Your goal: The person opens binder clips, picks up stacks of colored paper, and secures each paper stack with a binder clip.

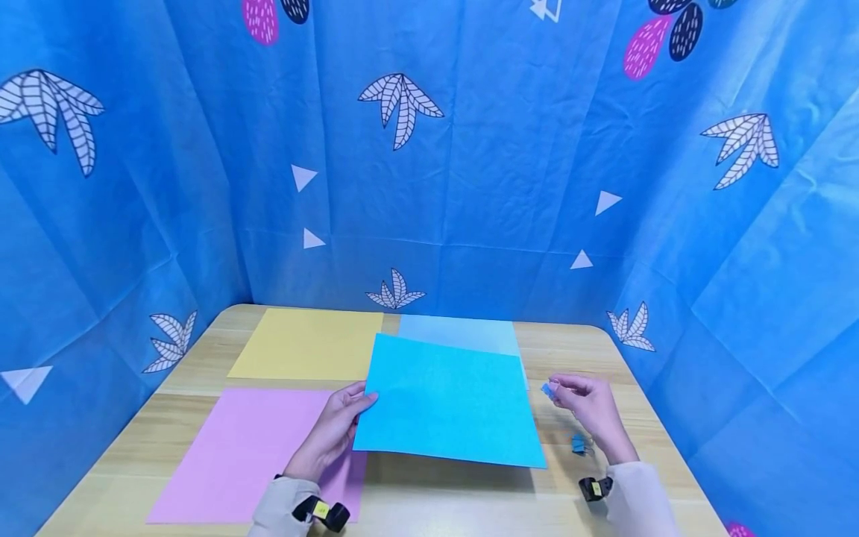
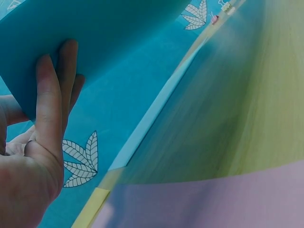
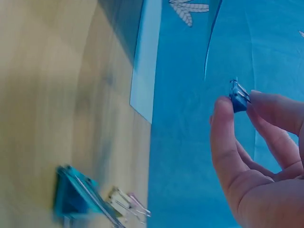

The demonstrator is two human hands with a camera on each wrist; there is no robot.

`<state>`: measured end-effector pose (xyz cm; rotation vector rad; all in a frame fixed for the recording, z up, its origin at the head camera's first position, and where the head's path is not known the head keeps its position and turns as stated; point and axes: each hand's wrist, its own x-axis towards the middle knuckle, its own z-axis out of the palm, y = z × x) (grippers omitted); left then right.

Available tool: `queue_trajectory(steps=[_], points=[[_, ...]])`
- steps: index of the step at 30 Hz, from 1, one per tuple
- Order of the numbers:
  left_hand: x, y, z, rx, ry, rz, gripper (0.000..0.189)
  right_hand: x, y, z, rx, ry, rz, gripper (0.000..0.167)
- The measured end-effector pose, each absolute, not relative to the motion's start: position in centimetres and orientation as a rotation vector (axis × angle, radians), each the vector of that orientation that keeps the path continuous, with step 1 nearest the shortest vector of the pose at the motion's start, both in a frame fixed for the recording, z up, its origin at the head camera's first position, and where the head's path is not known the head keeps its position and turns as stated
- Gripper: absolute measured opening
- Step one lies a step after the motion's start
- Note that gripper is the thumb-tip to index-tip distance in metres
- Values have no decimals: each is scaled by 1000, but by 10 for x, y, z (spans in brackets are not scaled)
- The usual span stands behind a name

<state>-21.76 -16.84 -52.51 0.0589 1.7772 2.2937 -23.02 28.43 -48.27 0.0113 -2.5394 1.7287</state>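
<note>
My left hand (image 1: 332, 431) grips the left edge of a bright blue sheet of paper (image 1: 450, 403), thumb on top and fingers beneath, as the left wrist view also shows. The sheet is held up off the table, tilted, and casts a shadow below. To its right, my right hand (image 1: 595, 412) pinches a small blue binder clip (image 3: 240, 97) between thumb and fingertips, apart from the sheet's right edge. On the table beneath that hand lies a larger teal binder clip (image 3: 76, 192), with a pale clip (image 3: 124, 203) and a pinkish one (image 3: 137, 205) close by.
A yellow sheet (image 1: 309, 343) lies at the back left of the wooden table (image 1: 423, 507), a pink sheet (image 1: 235, 455) in front of it. A light blue sheet (image 1: 463, 334) is partly hidden behind the held paper. Blue patterned cloth (image 1: 510, 186) encloses the back and sides.
</note>
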Motion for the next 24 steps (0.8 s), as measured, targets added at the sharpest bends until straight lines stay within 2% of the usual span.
queue_trajectory(steps=[5, 12, 20, 24], points=[[-219, -167, -525, 21, 1767, 2287, 74, -221, 283, -490, -128, -2360, 2035, 37], [-217, -167, -525, 14, 1775, 2283, 71, -217, 292, -500, -185, -2098, 2376, 22], [-216, -166, -525, -18, 1787, 2295, 73, -224, 303, -505, -70, -2173, 2496, 21], [-216, -167, -525, 3, 1771, 2293, 74, -232, 305, -497, -25, -2219, 2480, 30]])
